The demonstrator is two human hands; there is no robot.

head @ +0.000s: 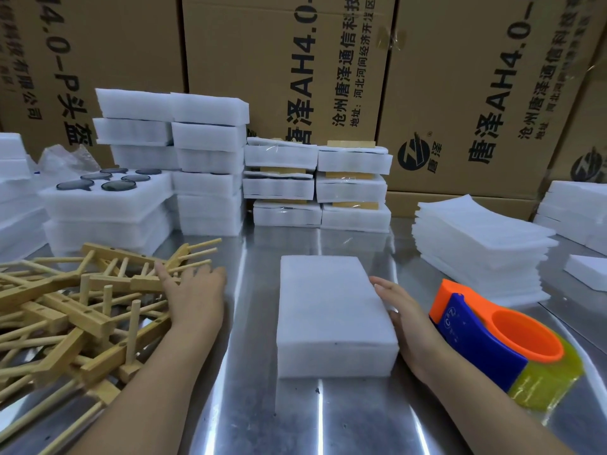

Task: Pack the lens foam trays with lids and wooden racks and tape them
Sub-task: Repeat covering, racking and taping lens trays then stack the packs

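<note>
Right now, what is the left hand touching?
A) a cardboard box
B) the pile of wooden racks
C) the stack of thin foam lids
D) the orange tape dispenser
B: the left hand lies open on the pile of wooden racks, while the right hand rests against the covered foam tray.

L grip [193,297], R grip [399,311], forearms [138,372]: bare.

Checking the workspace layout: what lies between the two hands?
In the head view, bare steel table and the foam tray, which the right hand touches; the left hand touches the wooden racks.
</note>
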